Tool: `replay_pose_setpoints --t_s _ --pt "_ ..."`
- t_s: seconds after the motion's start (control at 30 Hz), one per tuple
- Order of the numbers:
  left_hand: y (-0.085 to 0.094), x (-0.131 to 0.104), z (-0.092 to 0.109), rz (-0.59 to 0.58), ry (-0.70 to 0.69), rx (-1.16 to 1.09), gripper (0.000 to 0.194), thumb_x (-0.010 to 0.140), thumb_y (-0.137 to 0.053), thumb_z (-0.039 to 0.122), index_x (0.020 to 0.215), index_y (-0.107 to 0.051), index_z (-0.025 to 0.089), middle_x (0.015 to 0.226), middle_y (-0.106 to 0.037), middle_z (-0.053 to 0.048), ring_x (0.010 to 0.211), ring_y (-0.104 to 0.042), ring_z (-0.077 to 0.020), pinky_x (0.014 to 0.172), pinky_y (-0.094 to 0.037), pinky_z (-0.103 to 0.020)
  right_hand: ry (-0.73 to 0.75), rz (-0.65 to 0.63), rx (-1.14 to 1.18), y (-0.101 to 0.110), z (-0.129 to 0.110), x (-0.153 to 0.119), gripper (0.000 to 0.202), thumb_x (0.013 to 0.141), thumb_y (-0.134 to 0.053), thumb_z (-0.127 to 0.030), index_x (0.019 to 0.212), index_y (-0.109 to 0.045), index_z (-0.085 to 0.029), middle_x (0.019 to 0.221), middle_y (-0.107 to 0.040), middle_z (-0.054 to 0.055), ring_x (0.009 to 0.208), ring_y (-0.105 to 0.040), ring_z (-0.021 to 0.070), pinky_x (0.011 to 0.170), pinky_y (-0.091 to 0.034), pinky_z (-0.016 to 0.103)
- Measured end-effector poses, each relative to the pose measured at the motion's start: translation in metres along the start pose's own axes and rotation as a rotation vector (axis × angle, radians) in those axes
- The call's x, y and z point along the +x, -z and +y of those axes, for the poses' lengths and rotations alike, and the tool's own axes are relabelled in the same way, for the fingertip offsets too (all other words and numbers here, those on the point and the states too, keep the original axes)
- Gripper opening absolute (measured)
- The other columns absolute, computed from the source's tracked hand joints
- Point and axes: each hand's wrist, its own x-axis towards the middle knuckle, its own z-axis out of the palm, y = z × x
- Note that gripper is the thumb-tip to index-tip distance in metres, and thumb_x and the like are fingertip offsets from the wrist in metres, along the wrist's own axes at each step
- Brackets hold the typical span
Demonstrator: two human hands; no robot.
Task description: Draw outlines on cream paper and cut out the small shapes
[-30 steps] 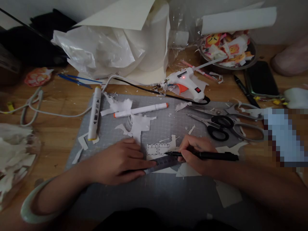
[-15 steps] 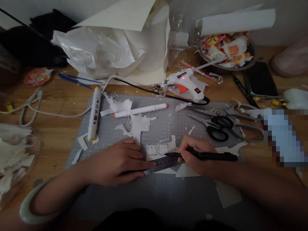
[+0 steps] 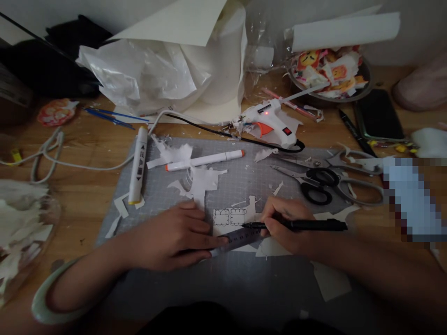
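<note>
My right hand [image 3: 284, 223] pinches a black pen [image 3: 310, 225], its tip touching the lower edge of the second outline on a piece of white paper [image 3: 220, 230]. Two small rectangles with scalloped borders are drawn side by side on that paper. Across the paper's lower part lies a ruler [image 3: 240, 238], slanting up to the right. My left hand [image 3: 178, 235] lies flat, index finger and thumb stretched out and pressing on the ruler's left end. The ruler's right end is partly hidden behind my right hand.
A grey cutting mat [image 3: 157, 288] carries paper scraps, an orange-tipped marker [image 3: 206, 160], a yellow-tipped marker [image 3: 138, 165] and scissors [image 3: 316, 184]. Behind are a lit glue gun [image 3: 274, 123] with its cable, and a bowl [image 3: 363, 90] of scraps. A phone [image 3: 379, 114] lies at right.
The pen tip has moved slightly to the right along the bottom of the second outline. My left hand and the ruler stay in place; the view has shifted a little.
</note>
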Motion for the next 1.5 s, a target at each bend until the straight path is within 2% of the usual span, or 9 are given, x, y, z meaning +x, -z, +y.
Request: replay_pose_setpoints --t_s 0.5,0.73,0.97,1.23,1.5 --pt "0.0000 0.0021 0.0002 0.018 -0.005 0.003 0.033 0.096 -0.044 0.023 0.127 -0.055 0.021 0.081 -0.065 -0.004 0.076 -0.056 -0.0205 0.074 -0.034 -0.035 -0.048 -0.001 0.018 0.0035 -0.0052 0.0000 0.016 0.074 -0.045 -0.018 0.059 -0.049 -0.018 0.052 -0.058 0.000 0.047 -0.049 0.0093 0.043 -0.034 0.020" --pt "-0.0001 0.0009 0.0006 0.030 -0.013 0.002 0.033 0.095 -0.046 0.021 0.127 -0.056 0.021 0.080 -0.065 -0.003 0.073 -0.056 -0.0188 0.074 -0.034 -0.035 -0.042 0.021 0.015 -0.0003 0.0013 -0.0020 0.016 0.076 -0.046 -0.019 0.060 -0.050 -0.018 0.053 -0.058 0.000 0.048 -0.051 0.0095 0.044 -0.035 0.020" --pt "0.0011 0.0031 0.0005 0.041 -0.022 0.009 0.033 0.096 -0.044 0.022 0.126 -0.056 0.020 0.077 -0.065 -0.004 0.072 -0.057 -0.0192 0.072 -0.037 -0.033 -0.114 0.019 0.101 0.0036 0.0007 -0.0013 0.015 0.076 -0.047 -0.019 0.061 -0.050 -0.019 0.052 -0.057 -0.001 0.046 -0.051 0.0096 0.043 -0.036 0.020" --pt "-0.0005 0.0022 -0.0003 0.052 -0.018 0.013 0.033 0.095 -0.045 0.021 0.126 -0.056 0.021 0.078 -0.066 -0.005 0.072 -0.058 -0.0192 0.072 -0.038 -0.034 -0.052 -0.033 0.063 0.0047 0.0011 0.0003 0.015 0.075 -0.047 -0.017 0.061 -0.049 -0.018 0.053 -0.055 -0.002 0.048 -0.047 0.0091 0.044 -0.034 0.020" --pt "0.0004 0.0033 0.0005 0.049 -0.021 0.018 0.032 0.096 -0.044 0.022 0.126 -0.056 0.020 0.078 -0.066 -0.005 0.072 -0.057 -0.0192 0.072 -0.037 -0.034 -0.014 -0.030 0.037 0.0040 -0.0004 0.0017 0.016 0.076 -0.046 -0.016 0.061 -0.048 -0.018 0.053 -0.052 -0.003 0.048 -0.045 0.0079 0.044 -0.033 0.019"
